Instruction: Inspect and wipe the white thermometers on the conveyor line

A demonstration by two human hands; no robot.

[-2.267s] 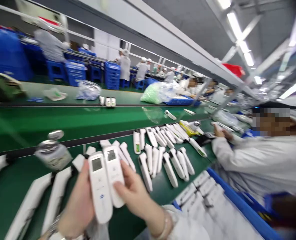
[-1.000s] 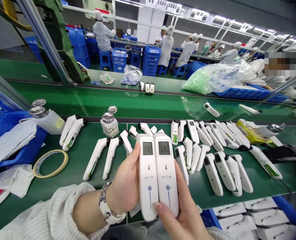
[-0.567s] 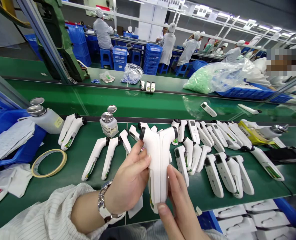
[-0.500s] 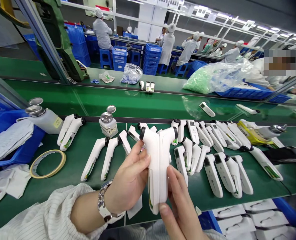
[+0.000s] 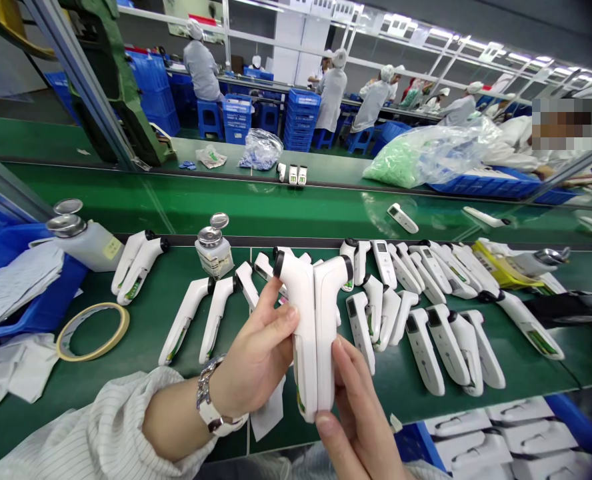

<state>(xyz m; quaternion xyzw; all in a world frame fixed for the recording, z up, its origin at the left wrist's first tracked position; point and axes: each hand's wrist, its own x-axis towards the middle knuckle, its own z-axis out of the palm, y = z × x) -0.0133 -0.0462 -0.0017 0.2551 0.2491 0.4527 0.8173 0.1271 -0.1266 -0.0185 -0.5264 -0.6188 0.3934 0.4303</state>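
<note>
My left hand is closed on a white infrared thermometer, whose black tip points up and left. A strip of green shows along its lower handle. My right hand grips a second white thermometer with its tip pointing up and right. Both are held upright, back to back, with a thin dark seam between them near the lower handles. Just left of my left hand, two thermometers lie on the green bench. Several more thermometers lie to the right of my hands.
A roll of tape, a metal-topped bottle and a larger bottle are on the left. Beyond runs a green conveyor belt. A blue crate with white thermometers sits at lower right. Co-workers are across the room.
Both hands keep their grip on the two thermometers, which have shifted slightly left in view. A thermometer on the conveyor has moved left.
</note>
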